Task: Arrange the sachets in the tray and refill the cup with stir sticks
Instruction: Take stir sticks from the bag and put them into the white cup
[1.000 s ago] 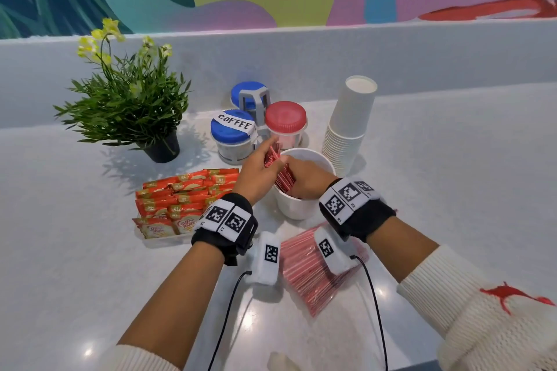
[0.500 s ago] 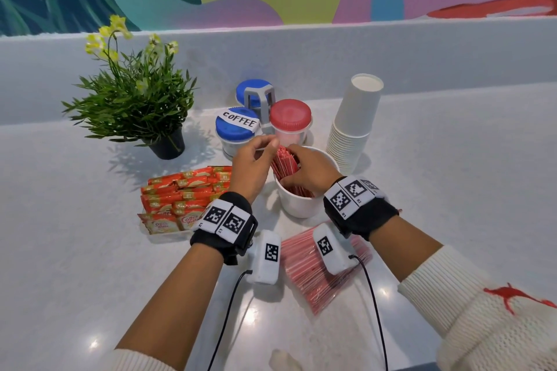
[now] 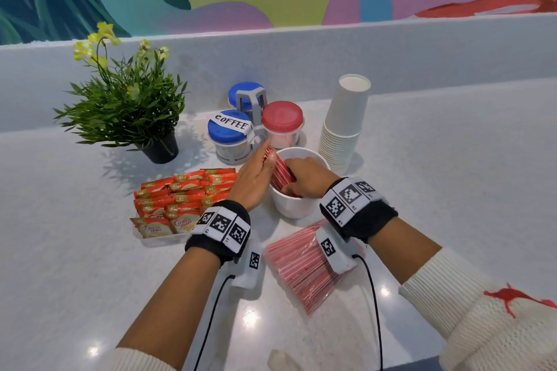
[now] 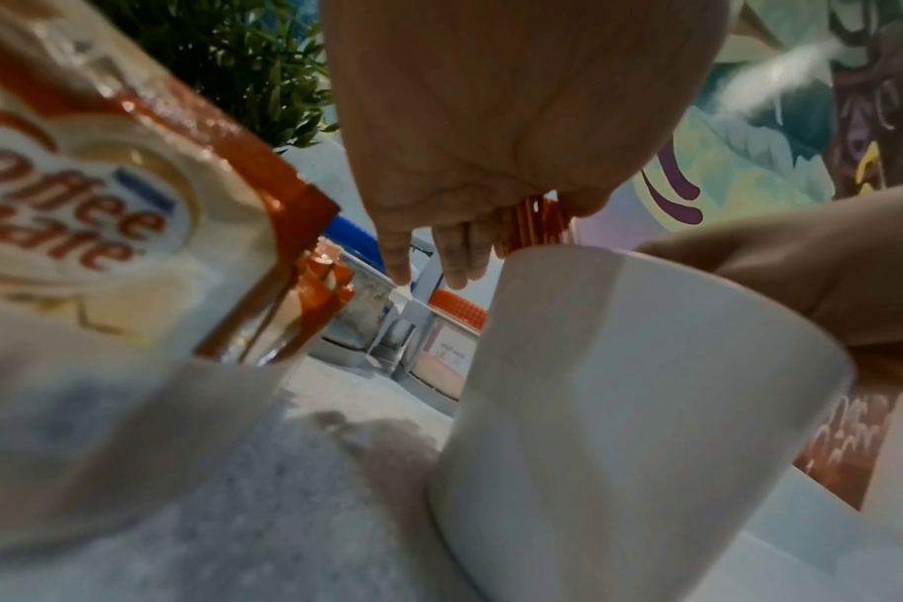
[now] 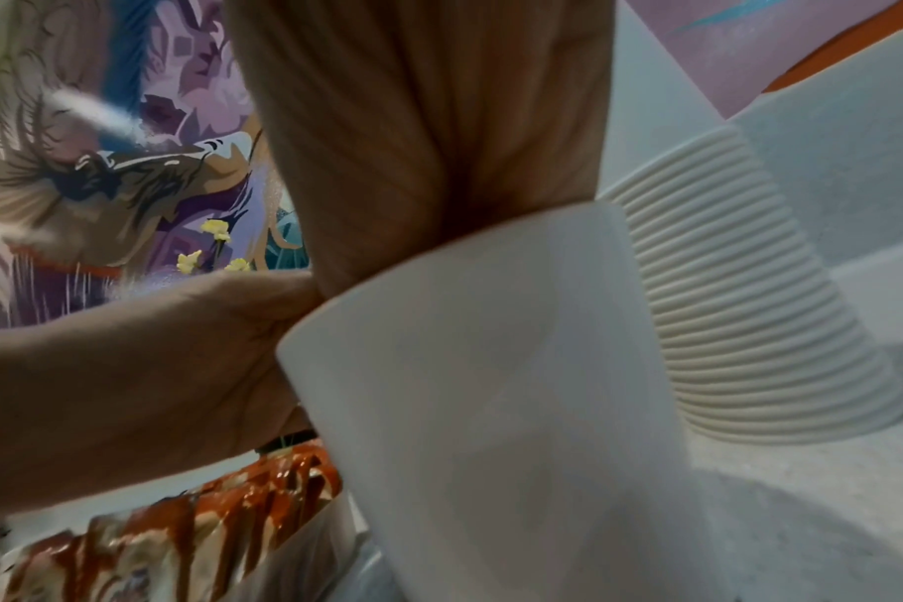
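A white cup (image 3: pixel 297 208) stands mid-counter, seen close in the wrist views (image 4: pixel 619 407) (image 5: pixel 490 387). A bundle of red stir sticks (image 3: pixel 281 173) leans in it toward its left rim. My left hand (image 3: pixel 268 156) holds the sticks' upper ends (image 4: pixel 531 220) between thumb and nearly straight fingers. My right hand (image 3: pixel 289 187) reaches into the cup with its fingers curled on the bundle's lower part; in the right wrist view the rim hides them. Left of the cup, a clear tray (image 3: pixel 156 239) holds rows of orange creamer sachets (image 3: pixel 180 199).
A clear bag of more red stir sticks (image 3: pixel 301 265) lies in front of the cup. Behind are a rack of jars with blue and red lids (image 3: pixel 256 126), a stack of paper cups (image 3: pixel 343 126) at the right, and a potted plant (image 3: pixel 129 108) at the left.
Both hands stayed on the stick bundle at the cup. The bundle now sits lower and leans left, and my right hand has gone deeper into the cup.
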{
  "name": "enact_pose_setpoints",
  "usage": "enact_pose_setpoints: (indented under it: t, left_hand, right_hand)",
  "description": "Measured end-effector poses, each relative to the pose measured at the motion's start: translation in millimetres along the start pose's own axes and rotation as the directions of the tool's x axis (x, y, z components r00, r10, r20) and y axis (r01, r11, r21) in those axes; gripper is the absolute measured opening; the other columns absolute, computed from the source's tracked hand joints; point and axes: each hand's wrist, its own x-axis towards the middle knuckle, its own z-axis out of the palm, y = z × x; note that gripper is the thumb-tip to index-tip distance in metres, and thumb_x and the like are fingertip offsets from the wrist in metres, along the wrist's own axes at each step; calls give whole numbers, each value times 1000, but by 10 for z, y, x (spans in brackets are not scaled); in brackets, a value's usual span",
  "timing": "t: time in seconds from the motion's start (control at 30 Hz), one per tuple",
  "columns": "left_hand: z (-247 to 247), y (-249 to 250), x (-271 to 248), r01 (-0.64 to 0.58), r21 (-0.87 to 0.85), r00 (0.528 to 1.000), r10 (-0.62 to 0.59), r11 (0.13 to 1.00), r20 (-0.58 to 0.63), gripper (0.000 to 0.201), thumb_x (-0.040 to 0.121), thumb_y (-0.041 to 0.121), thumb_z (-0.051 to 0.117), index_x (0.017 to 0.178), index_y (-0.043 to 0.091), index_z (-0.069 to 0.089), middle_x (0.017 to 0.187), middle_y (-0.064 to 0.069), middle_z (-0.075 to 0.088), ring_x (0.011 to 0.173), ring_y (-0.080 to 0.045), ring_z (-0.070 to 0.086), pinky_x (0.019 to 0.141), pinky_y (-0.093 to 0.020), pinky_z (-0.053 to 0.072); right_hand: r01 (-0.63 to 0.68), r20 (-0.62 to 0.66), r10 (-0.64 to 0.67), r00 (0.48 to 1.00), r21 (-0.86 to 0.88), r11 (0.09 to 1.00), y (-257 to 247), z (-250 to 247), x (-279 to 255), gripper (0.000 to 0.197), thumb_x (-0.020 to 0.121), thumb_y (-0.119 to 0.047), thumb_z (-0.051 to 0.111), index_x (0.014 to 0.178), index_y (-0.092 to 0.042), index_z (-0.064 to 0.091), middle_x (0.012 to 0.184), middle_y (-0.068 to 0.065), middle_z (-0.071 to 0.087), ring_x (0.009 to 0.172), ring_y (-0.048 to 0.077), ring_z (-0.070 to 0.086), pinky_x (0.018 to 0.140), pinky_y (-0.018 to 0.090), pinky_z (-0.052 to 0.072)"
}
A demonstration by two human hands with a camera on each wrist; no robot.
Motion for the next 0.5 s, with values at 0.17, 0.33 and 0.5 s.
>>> enact_pose_setpoints:
  t: [0.17,0.33,0.5]
  left_hand:
    - [-32,7,36,-11,102,998,18,995,-63,39,100,38,28,125,11,39,127,-8,43,120,-21,44,101,-36,37]
    - [-40,324,2,-102,212,974,141,972,-178,58,93,54,28,135,14,33,140,-7,32,130,-17,28,102,-30,24]
    - [227,792,-193,-256,146,946,279,956,-166,35,97,30,42,126,12,41,121,-6,45,105,-14,48,88,-21,39]
  right_hand:
    - [33,-51,-21,998,237,971,68,-153,-68,51,82,-18,67,130,-11,50,126,9,59,114,25,57,98,32,43]
    - [15,-367,234,900,564,826,432,-483,-272,23,83,-5,61,105,-1,65,104,17,68,91,23,64,90,31,50]
    - [-228,-290,459,840,578,783,1029,-468,-467,15,80,-4,59,90,-1,69,86,11,64,88,27,61,86,36,49]
